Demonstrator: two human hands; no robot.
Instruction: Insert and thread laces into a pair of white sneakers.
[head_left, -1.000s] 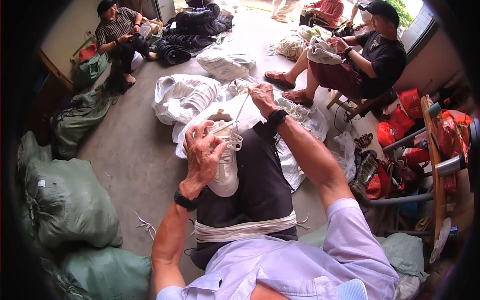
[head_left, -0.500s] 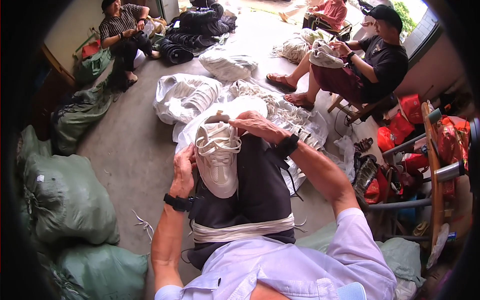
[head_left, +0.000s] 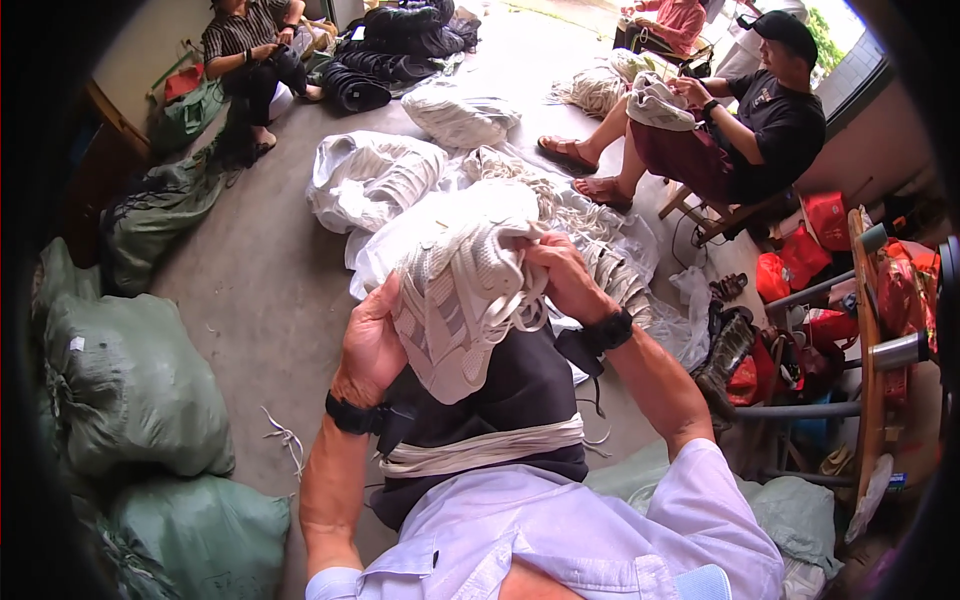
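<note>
A white sneaker [head_left: 450,310] with grey panels is held above my lap, turned onto its side with its toe toward me. Its laces [head_left: 522,308] loop out on the right. My left hand [head_left: 375,340] grips the shoe along its left side, thumb on top. At the heel and collar, my right hand [head_left: 568,275] pinches the shoe, its fingertips partly hidden by it. Across my dark-clothed thighs lies a bundle of white laces [head_left: 480,448].
Ahead on the floor are white plastic bags of shoes [head_left: 375,180] and heaped laces [head_left: 600,245]. Green sacks [head_left: 140,385] stand at left. At right are a wooden-edged rack [head_left: 865,360] and red bags [head_left: 825,220]. Several seated people work farther off, one with a shoe [head_left: 660,105].
The sneaker has been rolled from sole-down onto its side, so its side panel now faces up. My right hand has shifted slightly right and down, still at the heel end.
</note>
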